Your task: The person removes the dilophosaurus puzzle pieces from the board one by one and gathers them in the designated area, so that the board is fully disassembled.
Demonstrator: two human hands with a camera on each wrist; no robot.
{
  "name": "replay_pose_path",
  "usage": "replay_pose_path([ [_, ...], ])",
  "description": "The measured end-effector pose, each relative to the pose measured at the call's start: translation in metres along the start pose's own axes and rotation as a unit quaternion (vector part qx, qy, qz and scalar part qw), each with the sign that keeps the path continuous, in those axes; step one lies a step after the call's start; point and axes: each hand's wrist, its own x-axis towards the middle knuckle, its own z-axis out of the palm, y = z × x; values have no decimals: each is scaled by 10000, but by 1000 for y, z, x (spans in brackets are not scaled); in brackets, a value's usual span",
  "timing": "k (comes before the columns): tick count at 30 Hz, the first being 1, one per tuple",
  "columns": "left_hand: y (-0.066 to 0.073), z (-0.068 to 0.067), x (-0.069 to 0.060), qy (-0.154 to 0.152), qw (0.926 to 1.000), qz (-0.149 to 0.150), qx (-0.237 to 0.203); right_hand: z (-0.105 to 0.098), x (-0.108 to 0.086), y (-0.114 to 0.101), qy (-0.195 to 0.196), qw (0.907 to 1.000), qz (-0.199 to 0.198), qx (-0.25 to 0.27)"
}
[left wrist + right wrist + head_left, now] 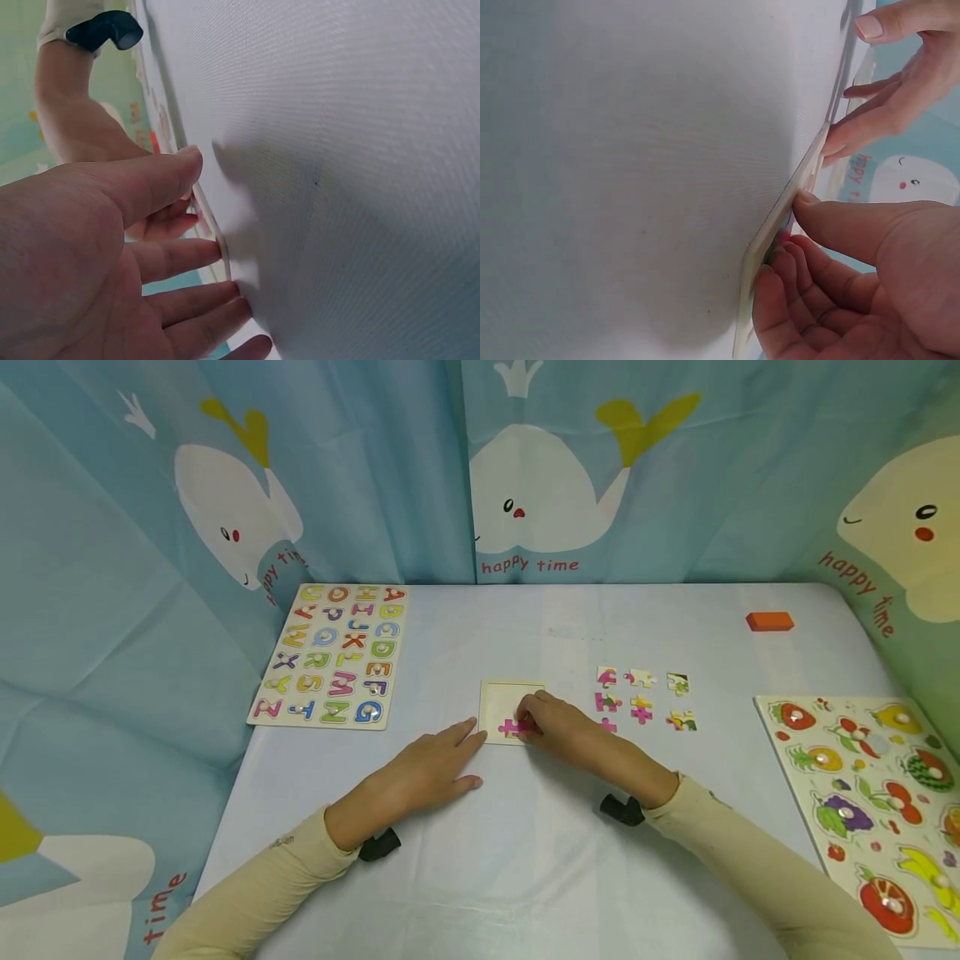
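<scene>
A shallow square puzzle tray (498, 698) lies mid-table, with a pink jigsaw piece (507, 727) visible along its near side. My right hand (553, 725) is over the tray's right part, thumb and curled fingers pinching a pink and green puzzle piece mostly hidden beneath them; a bit of its colour shows between the fingertips in the right wrist view. With fingers straight, my left hand (429, 772) rests on the table, its fingertips touching the tray's left edge. To the tray's right, several loose jigsaw pieces (641, 715) lie in rough rows.
An alphabet board (327, 657) with coloured letters lies at the back left. On the right stretches a fruit board (816, 782). An orange block (770, 622) sits near the far right corner. Whale-print curtains (420, 468) enclose the table's back and sides.
</scene>
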Motion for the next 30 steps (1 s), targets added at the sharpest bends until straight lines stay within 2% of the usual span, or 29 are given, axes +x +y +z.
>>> replay_pose_path([
  [7,0,-1,-1,11,10000,19,34,-1,0,-2,-52,9999,9,-107],
  [30,-1,3,1,33,9999,6,141,1,-4,2,226,9993,-296,26],
])
